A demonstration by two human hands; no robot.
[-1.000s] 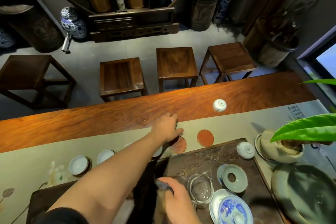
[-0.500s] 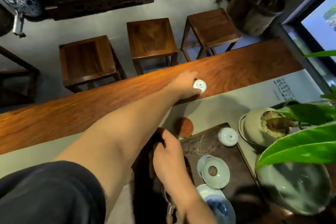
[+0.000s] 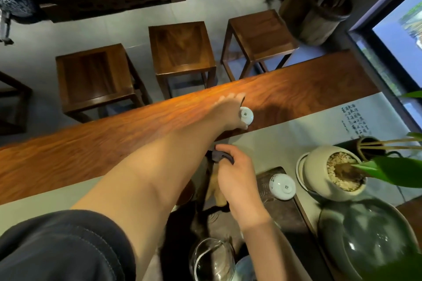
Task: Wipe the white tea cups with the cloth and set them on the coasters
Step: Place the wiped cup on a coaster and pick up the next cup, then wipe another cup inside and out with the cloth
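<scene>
- The left hand (image 3: 230, 109) reaches far across the wooden surface (image 3: 114, 143), its grip closed on an upside-down white tea cup (image 3: 246, 115), foot facing the camera.
- The right hand (image 3: 235, 178), nearer the body, pinches a dark cloth (image 3: 220, 156) just short of that cup.
- A second upturned cup (image 3: 282, 186) sits on the dark tray (image 3: 285, 217), right of the cloth hand.
- The cup probably has to travel back toward the cloth.

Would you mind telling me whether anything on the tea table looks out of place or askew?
Nothing is spilled or broken. Two white cups are not upright: the left hand holds one cup base-up over the wooden table, and another cup lies inverted on the dark tray.
</scene>
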